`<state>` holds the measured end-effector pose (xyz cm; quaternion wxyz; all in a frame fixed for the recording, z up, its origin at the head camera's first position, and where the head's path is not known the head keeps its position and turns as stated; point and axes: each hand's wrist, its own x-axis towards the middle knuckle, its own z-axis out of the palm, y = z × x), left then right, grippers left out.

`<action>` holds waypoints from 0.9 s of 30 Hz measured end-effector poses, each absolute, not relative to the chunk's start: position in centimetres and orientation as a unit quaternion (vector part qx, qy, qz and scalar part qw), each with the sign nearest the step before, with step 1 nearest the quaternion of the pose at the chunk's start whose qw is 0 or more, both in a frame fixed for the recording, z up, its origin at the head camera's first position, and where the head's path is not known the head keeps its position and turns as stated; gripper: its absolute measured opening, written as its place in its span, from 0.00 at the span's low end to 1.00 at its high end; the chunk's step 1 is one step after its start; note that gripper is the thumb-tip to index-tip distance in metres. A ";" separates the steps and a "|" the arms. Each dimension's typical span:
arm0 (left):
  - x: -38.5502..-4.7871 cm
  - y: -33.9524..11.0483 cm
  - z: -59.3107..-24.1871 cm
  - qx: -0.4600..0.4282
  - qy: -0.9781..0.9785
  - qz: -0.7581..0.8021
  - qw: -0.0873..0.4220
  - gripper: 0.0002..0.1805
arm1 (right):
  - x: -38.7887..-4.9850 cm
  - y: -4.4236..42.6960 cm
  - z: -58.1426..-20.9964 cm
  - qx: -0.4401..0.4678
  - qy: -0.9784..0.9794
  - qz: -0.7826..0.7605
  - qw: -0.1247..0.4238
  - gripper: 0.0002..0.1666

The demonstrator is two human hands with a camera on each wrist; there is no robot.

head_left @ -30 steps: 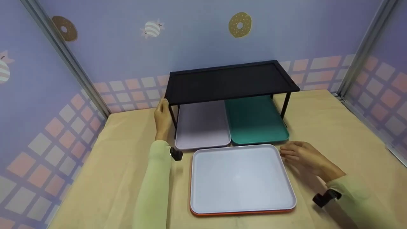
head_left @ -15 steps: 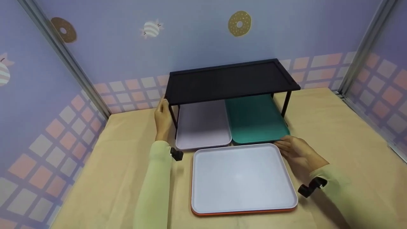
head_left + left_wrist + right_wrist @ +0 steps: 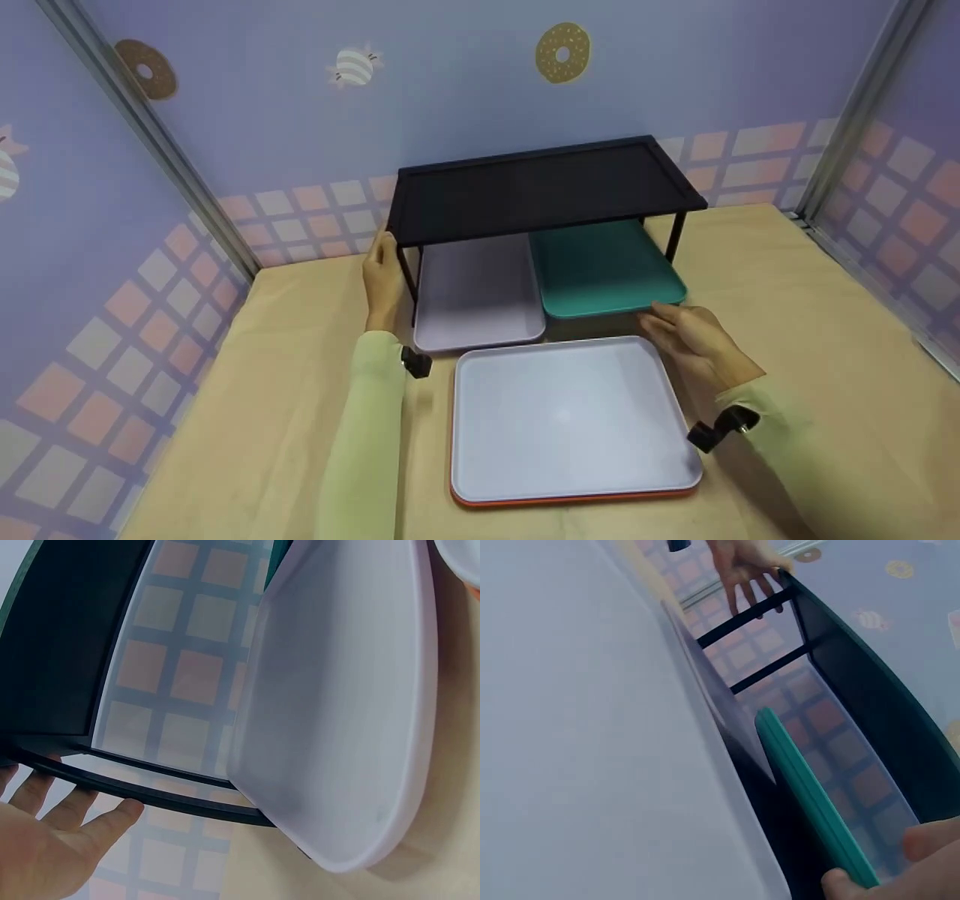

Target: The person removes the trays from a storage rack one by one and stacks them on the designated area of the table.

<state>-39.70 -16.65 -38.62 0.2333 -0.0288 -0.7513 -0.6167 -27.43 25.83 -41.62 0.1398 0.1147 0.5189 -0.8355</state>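
The black rack (image 3: 540, 191) stands over a lilac tray (image 3: 480, 292) and a green tray (image 3: 607, 274), side by side. My left hand (image 3: 383, 281) touches the rack's left end; in the left wrist view that hand (image 3: 56, 840) has its fingers extended against a rack leg. With my right hand (image 3: 694, 341) I grip the green tray near its front right corner, and its front edge is raised. Digits of this hand (image 3: 907, 877) lie on both sides of the green tray (image 3: 810, 795) in the right wrist view.
A white tray (image 3: 574, 420) lies in front of the rack, stacked on an orange tray (image 3: 577, 498) whose edge shows. Patterned walls stand behind and at both sides. Cream cloth (image 3: 277, 390) covers the table.
My right hand has moved left and away from me, from beside the white tray to the green tray, and grips it. The green tray's front edge has risen. My left hand stays at the rack.
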 end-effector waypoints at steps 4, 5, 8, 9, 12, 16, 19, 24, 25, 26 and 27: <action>-39.8 -16.7 -38.7 -0.032 -0.754 -0.612 0.238 0.26 | -28.3 24.9 -41.2 0.134 0.435 -0.882 0.124 0.45; -39.8 -16.7 -38.7 -0.031 -0.753 -0.613 0.239 0.26 | -28.5 24.6 -41.2 0.131 0.413 -0.894 0.116 0.44; -39.8 -16.7 -38.7 -0.030 -0.748 -0.618 0.239 0.26 | -29.0 23.7 -41.4 0.114 0.372 -0.917 0.090 0.41; -39.8 -16.7 -38.7 -0.030 -0.747 -0.619 0.239 0.26 | -29.2 23.5 -41.4 0.107 0.362 -0.922 0.081 0.41; -39.8 -16.7 -38.6 -0.028 -0.748 -0.620 0.237 0.26 | -29.6 22.9 -41.7 0.091 0.348 -0.931 0.057 0.39; -39.7 -16.6 -38.6 -0.024 -0.753 -0.615 0.234 0.27 | -29.9 22.7 -42.1 0.076 0.351 -0.933 0.036 0.39; -39.6 -16.6 -38.6 -0.023 -0.751 -0.616 0.234 0.27 | -29.9 22.8 -42.2 0.075 0.349 -0.934 0.028 0.40; -39.5 -16.6 -38.7 -0.025 -0.754 -0.614 0.233 0.27 | -29.2 23.1 -42.5 0.067 0.370 -0.926 0.024 0.38; -39.5 -16.6 -38.8 -0.026 -0.755 -0.612 0.234 0.27 | -29.1 23.2 -42.5 0.063 0.375 -0.925 0.023 0.38; -39.6 -16.6 -38.8 -0.027 -0.756 -0.610 0.235 0.26 | -28.9 23.2 -42.6 0.059 0.381 -0.922 0.021 0.37; -39.6 -16.6 -38.8 -0.027 -0.757 -0.609 0.236 0.26 | -28.8 23.3 -42.6 0.054 0.387 -0.920 0.020 0.37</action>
